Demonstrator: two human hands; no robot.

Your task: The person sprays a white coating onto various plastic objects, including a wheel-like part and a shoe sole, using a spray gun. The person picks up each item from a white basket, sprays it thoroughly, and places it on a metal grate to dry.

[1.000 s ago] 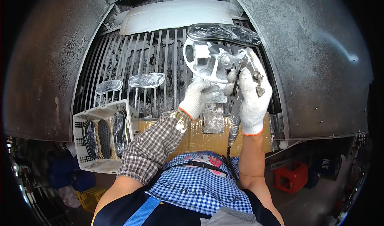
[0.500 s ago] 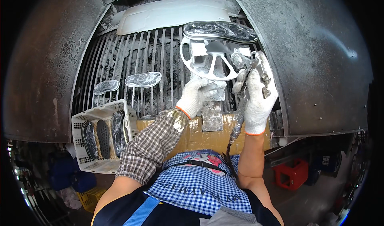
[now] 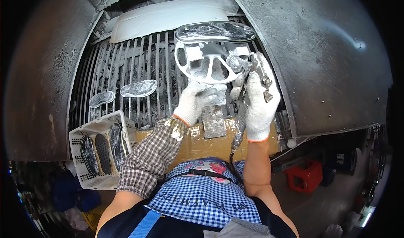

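Note:
My gloved left hand (image 3: pixel 192 103) is closed at the near rim of a white-coated spoked wheel (image 3: pixel 209 78), its fingers partly hidden against the block under it. On top, at the wheel's far side, rests a dark shoe sole (image 3: pixel 215 31) covered in shiny clear film. To the right of the wheel, my gloved right hand (image 3: pixel 260 105) wraps round a spray gun (image 3: pixel 239 64), whose grimy hose (image 3: pixel 238 132) hangs toward my apron. The gun's nozzle end points up and left, close to the wheel's right edge.
Two smaller film-covered pieces (image 3: pixel 139 88) lie on the slatted metal grate (image 3: pixel 160 61) at left. A white plastic basket (image 3: pixel 89 182) with several soles stands nearer. Metal side panels (image 3: pixel 324 69) flank the grate; a pale sheet (image 3: pixel 168 19) lies behind. A red stool (image 3: pixel 305 177) stands lower right.
The whole view has shifted, so the scene sits a little farther left in the picture. Both hands keep their holds, and the sole rests on the wheel as before.

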